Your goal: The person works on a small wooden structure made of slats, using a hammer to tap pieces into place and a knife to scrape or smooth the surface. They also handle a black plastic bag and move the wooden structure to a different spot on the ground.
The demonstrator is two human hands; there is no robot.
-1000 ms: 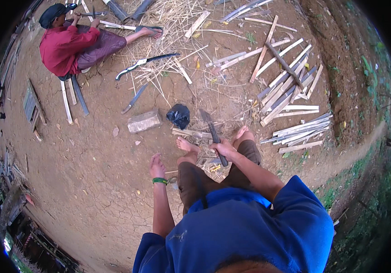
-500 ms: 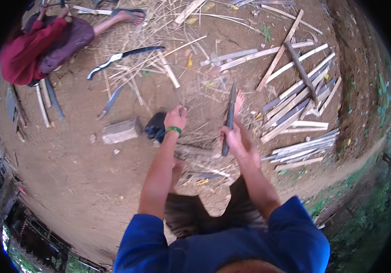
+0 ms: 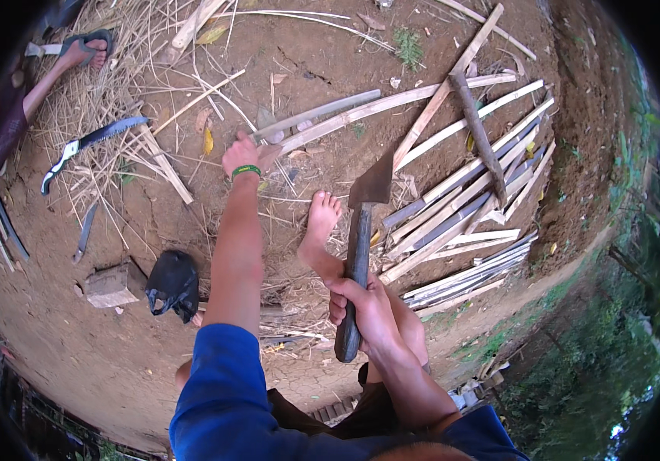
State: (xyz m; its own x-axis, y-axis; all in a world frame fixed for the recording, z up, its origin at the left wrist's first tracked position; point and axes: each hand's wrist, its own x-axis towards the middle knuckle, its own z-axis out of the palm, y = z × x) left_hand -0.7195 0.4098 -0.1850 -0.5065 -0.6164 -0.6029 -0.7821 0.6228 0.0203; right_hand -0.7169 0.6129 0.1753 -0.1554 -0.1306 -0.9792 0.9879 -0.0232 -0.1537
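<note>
One knife (image 3: 360,227) is gripped in the right hand (image 3: 371,311), fingers curled tight. A grey strip (image 3: 318,113) is met at one end by the left hand (image 3: 239,157); finger closure cannot be told. Black bag (image 3: 174,283): contents hidden.

- The broad knife (image 3: 359,238), gripped by its handle in my right hand (image 3: 367,311); its flat blade is dull brown and flares to a slanted, pointed far end; the long, thick handle is dark, its butt showing below my fist; the blade points away from me.
- The grey strip (image 3: 318,115), thin and nearly straight, slanting away to the right; its near end meets the fingers of my left hand (image 3: 239,156); how firmly, I cannot tell.
- The pale strip (image 3: 399,102), longer and gently bowed; it lies just beside the grey one, on my side.
</note>
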